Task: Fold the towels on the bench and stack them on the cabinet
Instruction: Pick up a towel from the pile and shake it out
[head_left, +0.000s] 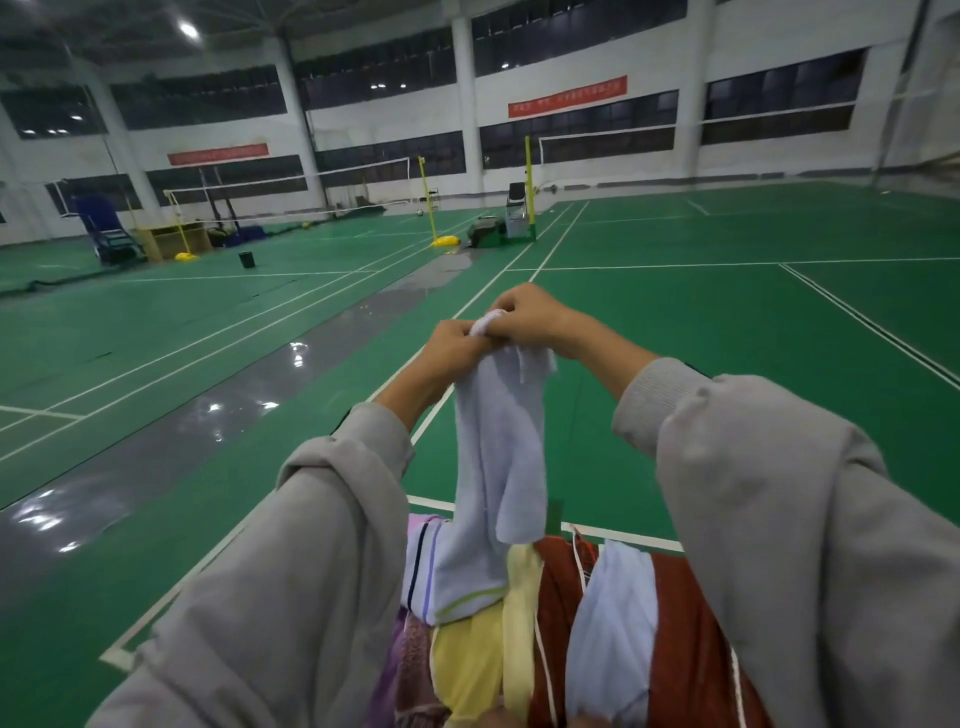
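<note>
**Q:** Where does the pale blue towel (493, 467) sit in the frame?
**A:** At centre, held up in front of the person. Its long axis runs top to bottom. The upper end is bunched at the hands. The lower hem, edged with a green stripe, points down and reaches the pile of towels (467, 660) at bottom centre.

**Q:** How do the hands stand?
**A:** Both are raised just above centre, side by side and touching. The left hand (452, 348) has its fingers curled, pinching the towel's top edge. The right hand (530, 317), a little higher, pinches the same bunched end with curled fingers. Grey sleeves (332, 519) cover both forearms, which converge from the lower corners.

**Q:** What does the pile contain?
**A:** Yellow, dark red, pale blue, pink and striped white cloths, overlapping — whatever supports them is hidden.

**Q:** And the surroundings?
**A:** A green court floor (727, 338) with white lines fills the middle. Yellow net posts (428, 202) stand in the upper centre, and red banners (567, 96) hang on the far wall at top.
</note>
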